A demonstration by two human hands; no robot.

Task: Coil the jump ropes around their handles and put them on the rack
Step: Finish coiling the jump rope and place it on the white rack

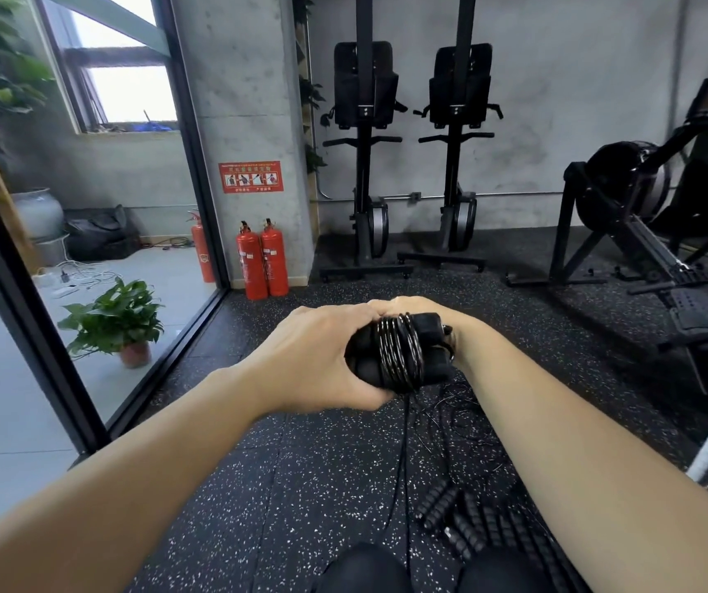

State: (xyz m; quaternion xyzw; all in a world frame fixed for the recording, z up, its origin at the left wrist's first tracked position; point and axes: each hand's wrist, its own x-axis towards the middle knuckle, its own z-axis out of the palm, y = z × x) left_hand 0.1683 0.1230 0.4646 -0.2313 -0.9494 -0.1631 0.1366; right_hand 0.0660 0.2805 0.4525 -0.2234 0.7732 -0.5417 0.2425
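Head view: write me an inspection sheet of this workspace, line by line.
Surface: speckled rubber floor, seams visible.
Job's things: held handles are wrapped in rope coils. The rope tail hangs down toward the floor. Spare handles and loose rope lie on the floor. No rack seen.
Clutter: nothing seen beyond those ropes.
Grips: left hand grips the held handles. Right hand is against their far side, fingers hidden.
Cables: white leads on the tiles beyond the glass.
Surroundings: two fire extinguishers, potted plant, upright rowers, concrete wall.
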